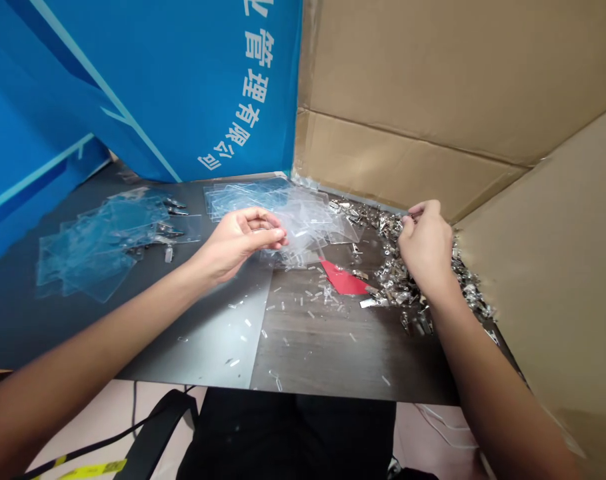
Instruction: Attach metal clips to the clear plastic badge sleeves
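My left hand hovers over the middle of the dark table, its fingers pinched on the edge of a clear plastic sleeve. My right hand is curled over a heap of small metal clips at the right, fingertips pressed together; what they hold is too small to make out. A stack of clear sleeves lies behind my left hand. At the far left lies a pile of sleeves with clips attached.
A red scrap lies between my hands, with small clear plastic bits scattered about it. Cardboard walls stand at the back and right, a blue banner at the back left. The table's front edge is near my lap.
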The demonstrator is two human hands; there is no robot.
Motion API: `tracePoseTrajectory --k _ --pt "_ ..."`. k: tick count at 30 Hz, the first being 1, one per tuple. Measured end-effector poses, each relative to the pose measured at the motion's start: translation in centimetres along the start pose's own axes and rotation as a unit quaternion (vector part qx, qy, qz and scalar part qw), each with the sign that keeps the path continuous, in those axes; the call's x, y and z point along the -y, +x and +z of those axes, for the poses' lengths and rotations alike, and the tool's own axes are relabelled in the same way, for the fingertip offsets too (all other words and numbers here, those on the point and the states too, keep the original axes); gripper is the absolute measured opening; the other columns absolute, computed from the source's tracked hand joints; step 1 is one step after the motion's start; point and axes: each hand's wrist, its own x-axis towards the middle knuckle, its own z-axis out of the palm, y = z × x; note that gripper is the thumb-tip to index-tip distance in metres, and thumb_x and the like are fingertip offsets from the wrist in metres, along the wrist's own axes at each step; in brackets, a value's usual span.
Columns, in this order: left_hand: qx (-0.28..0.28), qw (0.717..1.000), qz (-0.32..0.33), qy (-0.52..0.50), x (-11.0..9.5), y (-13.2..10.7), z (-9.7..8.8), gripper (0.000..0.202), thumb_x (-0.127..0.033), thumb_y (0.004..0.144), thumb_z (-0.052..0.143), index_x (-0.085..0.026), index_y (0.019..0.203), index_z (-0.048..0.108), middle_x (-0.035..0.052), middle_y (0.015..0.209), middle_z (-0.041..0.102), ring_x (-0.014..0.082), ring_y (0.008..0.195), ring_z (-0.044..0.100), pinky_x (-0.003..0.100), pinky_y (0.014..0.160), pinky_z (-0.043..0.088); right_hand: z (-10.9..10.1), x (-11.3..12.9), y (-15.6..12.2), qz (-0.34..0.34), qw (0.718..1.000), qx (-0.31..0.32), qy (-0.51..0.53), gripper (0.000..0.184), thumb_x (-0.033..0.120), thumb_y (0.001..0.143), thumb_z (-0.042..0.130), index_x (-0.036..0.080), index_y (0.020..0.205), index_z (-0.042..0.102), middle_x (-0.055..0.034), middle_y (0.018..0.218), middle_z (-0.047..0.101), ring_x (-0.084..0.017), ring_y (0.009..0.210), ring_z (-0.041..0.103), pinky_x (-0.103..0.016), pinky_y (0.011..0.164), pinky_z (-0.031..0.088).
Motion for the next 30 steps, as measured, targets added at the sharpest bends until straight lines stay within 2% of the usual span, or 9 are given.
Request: tracePoseTrajectory --k 4,8,10,14,17,21,25,28,30 --pt "0.019 1.000 -0.016 -0.004 0.7 -0.2 0.4 0.037 -0.032 0.070 0.105 -0.016 0.082 0.074 0.0042 0.082 0.076 0.0140 0.074 0.072 0.024 0.063 0.057 -0.1 0.8 -0.3 -0.013 0.993 0.002 0.118 0.019 0.020 0.096 0.067 0.019 0.114 0.073 -0.0134 0.098 0.078 -0.029 0.086 0.073 -0.050 0.091 0.060" --pt "0.034 0.999 -0.040 -0.012 1.4 -0.3 0.8 0.038 -0.038 0.071 0.106 -0.016 0.083 0.078 0.0029 0.080 0.072 0.0124 0.072 0.067 0.025 0.064 0.056 -0.5 2.1 -1.1 -0.005 0.964 0.072 0.254 0.015 0.030 0.092 0.076 0.021 0.104 0.081 -0.0115 0.094 0.081 -0.027 0.082 0.078 -0.046 0.082 0.064" --pt "0.036 0.998 -0.054 -0.009 1.8 -0.4 1.0 0.035 -0.039 0.075 0.105 -0.014 0.085 0.082 0.0044 0.083 0.073 0.0121 0.073 0.066 0.026 0.067 0.057 -0.5 2.4 -1.4 0.002 0.953 0.114 0.281 0.018 0.032 0.091 0.079 0.021 0.104 0.084 -0.0116 0.093 0.083 -0.028 0.081 0.079 -0.045 0.078 0.064" --pt "0.041 0.996 -0.085 -0.011 2.2 -0.5 0.8 0.031 -0.030 0.080 0.100 -0.014 0.105 0.090 0.0051 0.083 0.075 0.0121 0.073 0.066 0.028 0.074 0.058 0.1 1.7 -1.3 0.011 0.968 0.145 0.205 0.018 0.025 0.085 0.080 0.020 0.100 0.088 -0.0091 0.085 0.082 -0.027 0.075 0.077 -0.044 0.075 0.061" --pt "0.043 0.996 -0.079 0.007 2.2 -0.6 0.7 0.037 -0.025 0.080 0.097 -0.015 0.115 0.091 0.0054 0.085 0.077 0.0118 0.074 0.065 0.028 0.075 0.056 0.2 1.1 -1.0 -0.006 0.982 0.138 0.126 0.021 0.016 0.083 0.076 0.020 0.098 0.089 -0.0083 0.085 0.083 -0.026 0.075 0.077 -0.045 0.081 0.062" --pt "0.045 0.998 -0.040 0.035 2.0 -0.7 0.8 0.031 -0.027 0.078 0.096 -0.016 0.106 0.092 0.0090 0.095 0.081 0.0124 0.076 0.062 0.029 0.071 0.051 -0.5 1.1 -0.9 -0.028 0.989 0.141 0.029 0.016 0.012 0.086 0.073 0.021 0.090 0.086 -0.0086 0.085 0.083 -0.028 0.078 0.077 -0.046 0.090 0.060" --pt "0.038 0.998 -0.026 0.051 1.8 -0.9 1.1 0.025 -0.029 0.075 0.097 -0.015 0.094 0.090 0.0114 0.098 0.083 0.0139 0.077 0.061 0.030 0.068 0.049 -0.9 1.1 -1.1 -0.043 0.990 0.133 -0.021 0.015 0.011 0.091 0.069 0.022 0.091 0.080 -0.0098 0.090 0.083 -0.030 0.085 0.077 -0.046 0.091 0.058" --pt "0.035 0.997 -0.027 0.069 1.7 -0.9 1.3 0.027 -0.031 0.074 0.097 -0.016 0.095 0.090 0.0107 0.094 0.084 0.0150 0.077 0.062 0.029 0.067 0.049 -0.7 0.8 -1.2 -0.038 0.991 0.127 -0.022 0.013 0.015 0.094 0.066 0.024 0.091 0.075 -0.0103 0.090 0.083 -0.031 0.086 0.077 -0.047 0.090 0.057" --pt "0.034 0.996 -0.027 0.076 1.7 -1.0 1.3 0.028 -0.031 0.074 0.096 -0.017 0.098 0.091 0.0111 0.098 0.086 0.0144 0.075 0.062 0.029 0.066 0.049 -0.4 0.7 -1.1 -0.029 0.991 0.131 0.015 0.010 0.016 0.095 0.066 0.024 0.092 0.071 -0.0099 0.089 0.083 -0.030 0.086 0.077 -0.047 0.091 0.058"
